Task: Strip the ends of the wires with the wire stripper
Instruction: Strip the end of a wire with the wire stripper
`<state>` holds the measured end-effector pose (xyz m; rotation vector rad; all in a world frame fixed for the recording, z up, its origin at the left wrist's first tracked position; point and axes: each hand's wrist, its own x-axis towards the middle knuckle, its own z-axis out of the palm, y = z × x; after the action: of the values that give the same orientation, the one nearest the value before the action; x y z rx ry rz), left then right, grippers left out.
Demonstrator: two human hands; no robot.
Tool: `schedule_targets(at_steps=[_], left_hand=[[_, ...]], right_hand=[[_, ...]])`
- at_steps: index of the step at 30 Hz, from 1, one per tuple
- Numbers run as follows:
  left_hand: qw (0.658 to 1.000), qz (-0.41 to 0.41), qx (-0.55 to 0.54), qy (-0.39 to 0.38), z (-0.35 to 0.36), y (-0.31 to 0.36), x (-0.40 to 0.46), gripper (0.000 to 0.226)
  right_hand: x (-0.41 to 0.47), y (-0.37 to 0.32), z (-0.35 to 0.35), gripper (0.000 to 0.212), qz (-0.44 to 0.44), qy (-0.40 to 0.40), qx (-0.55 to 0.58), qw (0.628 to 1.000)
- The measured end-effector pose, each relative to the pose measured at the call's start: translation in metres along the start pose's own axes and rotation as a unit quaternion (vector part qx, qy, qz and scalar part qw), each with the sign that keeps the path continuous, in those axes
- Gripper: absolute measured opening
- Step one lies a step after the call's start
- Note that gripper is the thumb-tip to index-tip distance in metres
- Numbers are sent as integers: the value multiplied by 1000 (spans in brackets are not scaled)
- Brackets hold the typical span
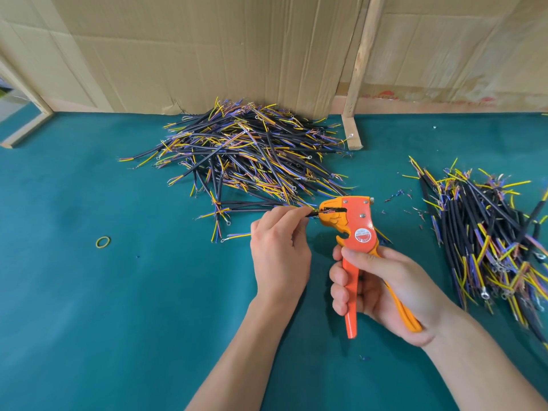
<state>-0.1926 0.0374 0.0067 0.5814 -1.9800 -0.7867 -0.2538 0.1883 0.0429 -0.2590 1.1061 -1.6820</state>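
Head view: a person works at a green table [89, 292], both hands close together in front of a cardboard backdrop.
Wire stripper [357, 229]: orange, head tilted left, so its mouth faces the incoming wire.
Right hand [382, 289]: fingers curled round both handles, which look partly squeezed; I cannot tell whether the blades have bitten yet.
Left hand [280, 250]: fingers pinch a black wire [311, 214] just left of the stripper's head, its end fed into the mouth, held close probably to keep it straight.
Large wire pile [246, 152]: beyond the stripper, against the cardboard; likely the stock.
Second wire pile [489, 238]: right of the stripper, likely finished pieces.
Rubber band [103, 242]: far left of the stripper, lying loose.
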Motion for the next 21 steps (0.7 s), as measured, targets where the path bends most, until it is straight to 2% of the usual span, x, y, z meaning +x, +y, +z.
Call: schedule_targets(at_steps=[2,5,7,17,21], left_hand=[[1000,-1,-3,-3,0,-1,0,20],[1000,-2,-4,-2,0,-1,0,20],[1000,-1,-2,-1,0,0,0,21],[1000,2,-8,-4,-1,0,-1,21],[1000,16,3,-14,0,1,-1,23]], right_hand=[[0,0,0,39,1,2,-1,1000],[1,0,1,21,2,10,7,1000],[1,0,0,17,3,12,12,1000],[1,0,2,30,9,31,0,999],[3,0,3,30,-3,79,-9,997]])
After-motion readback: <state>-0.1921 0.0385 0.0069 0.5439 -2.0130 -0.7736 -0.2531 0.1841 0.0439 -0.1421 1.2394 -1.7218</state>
